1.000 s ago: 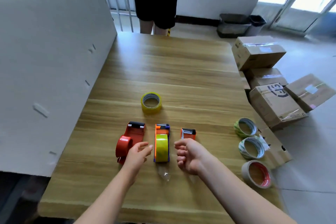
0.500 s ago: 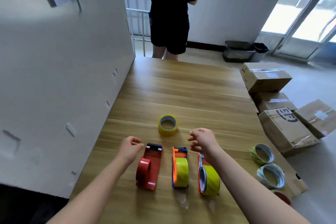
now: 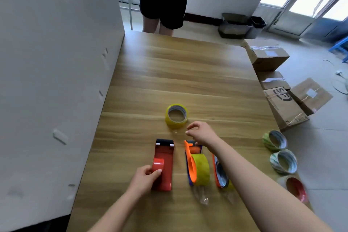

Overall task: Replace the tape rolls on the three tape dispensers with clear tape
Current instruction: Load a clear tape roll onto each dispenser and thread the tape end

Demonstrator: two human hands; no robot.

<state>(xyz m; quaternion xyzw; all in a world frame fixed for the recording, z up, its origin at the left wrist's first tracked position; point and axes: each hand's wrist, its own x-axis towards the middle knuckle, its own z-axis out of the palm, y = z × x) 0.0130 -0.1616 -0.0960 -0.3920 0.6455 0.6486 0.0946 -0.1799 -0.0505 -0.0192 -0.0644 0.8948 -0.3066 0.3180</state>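
Note:
Three tape dispensers lie side by side on the wooden table (image 3: 188,73). My left hand (image 3: 145,177) grips the hub end of the red dispenser (image 3: 163,162), which carries no roll. The middle orange-and-blue dispenser (image 3: 194,164) holds a yellowish clear roll. My right forearm crosses over the right orange dispenser (image 3: 220,173) and hides much of it. My right hand (image 3: 201,133) hovers with loosely curled fingers just short of a loose yellowish clear tape roll (image 3: 176,116) lying flat on the table, not touching it.
Three removed rolls, two green-patterned (image 3: 275,140) (image 3: 283,162) and one red-cored (image 3: 293,188), sit at the table's right edge. Cardboard boxes (image 3: 286,103) are stacked on the floor to the right. A white panel (image 3: 56,81) borders the left. A person in black (image 3: 162,0) stands at the far end.
My left hand dropped back from beside the red dispenser's front and took hold of its hub end. My right hand stayed near the loose yellowish roll. The camera view shifted.

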